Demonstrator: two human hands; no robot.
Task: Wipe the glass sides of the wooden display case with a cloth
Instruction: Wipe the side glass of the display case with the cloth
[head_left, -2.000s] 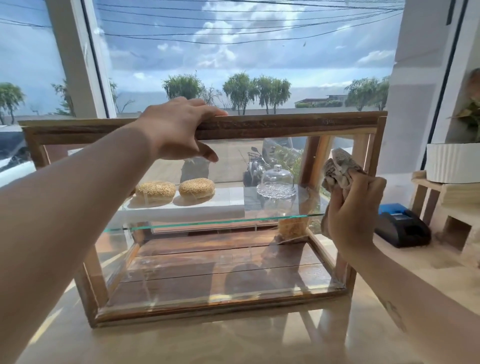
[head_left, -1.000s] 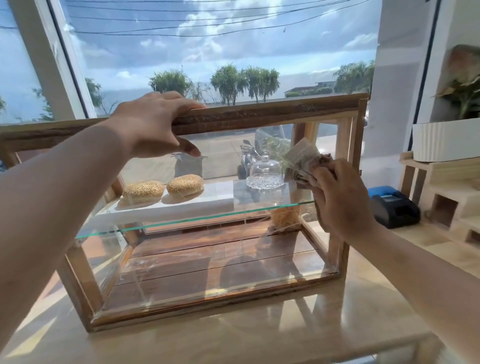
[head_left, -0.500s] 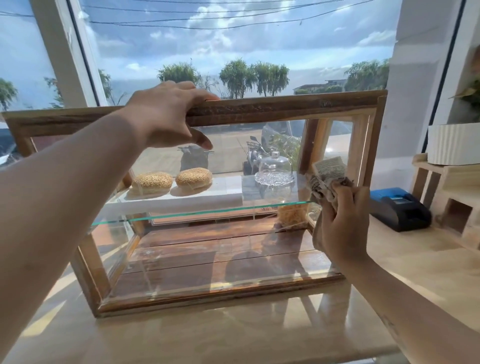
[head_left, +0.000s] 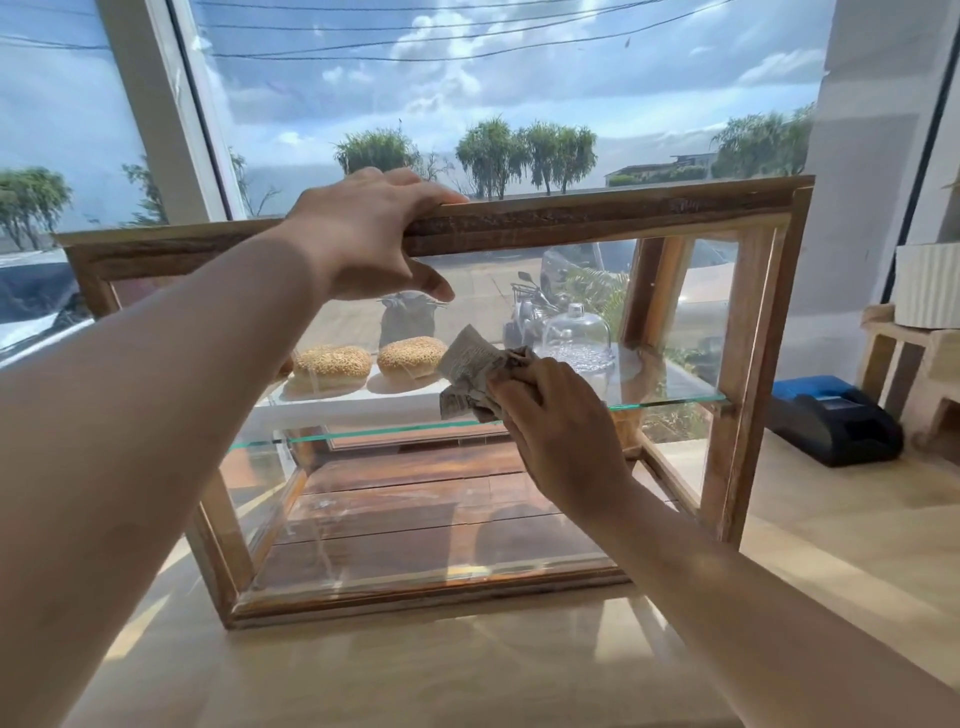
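Now the right hand sits in front of the middle of the front glass pane of the brown wooden display case; half a second ago it was over by the right corner post. Its grip is closed tight round the crumpled grey patterned cloth, which bunches out past the knuckles to the left, level with the clear glass shelf. The cloth looks pressed to the pane, but actual contact can't be confirmed.

The left hand hasn't moved. Its fingers are hooked over the top rail with the thumb down the front, the grip clamped on the frame to steady the case. The case stands where it was on the pale wooden counter.

Inside, nothing has changed: two round sesame-seeded buns on a white tray, and a clear glass dome on the shelf. A black and blue receipt printer is on the counter to the right, well apart from the case.

Judgement for the task: the right end is probably done and the wipe is sweeping leftward across the front pane. The left half, the lower part and the side panes likely remain.
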